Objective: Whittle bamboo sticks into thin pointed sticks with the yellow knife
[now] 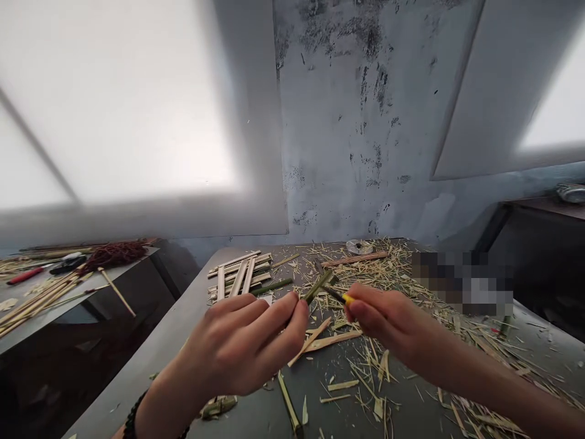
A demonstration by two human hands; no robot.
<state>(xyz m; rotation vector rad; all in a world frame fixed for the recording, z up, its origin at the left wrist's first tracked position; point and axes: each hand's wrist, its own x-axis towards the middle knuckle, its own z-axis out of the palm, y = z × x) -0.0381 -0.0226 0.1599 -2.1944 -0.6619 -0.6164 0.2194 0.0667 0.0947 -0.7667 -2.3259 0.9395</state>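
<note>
My left hand (256,335) is closed on a green bamboo piece (319,288), which sticks out beyond the fingertips and points away from me. In my right hand (388,320) is a slim knife with a dark blade (336,295) and a bit of yellow handle (348,300) showing between the fingers. The blade's tip lies close to the bamboo's far end; whether they touch I cannot tell. Below my hands, pale wood strips (326,343) and another bamboo stick (289,402) rest on the grey table (256,421).
Split bamboo slats (237,277) are stacked at the back left. Shavings (365,274) cover much of the table, near a clear tape roll (359,247) and a brown wooden stick (354,259). On a side table at left lie a dark red cord bundle (116,255), sticks and a red-handled tool (26,276).
</note>
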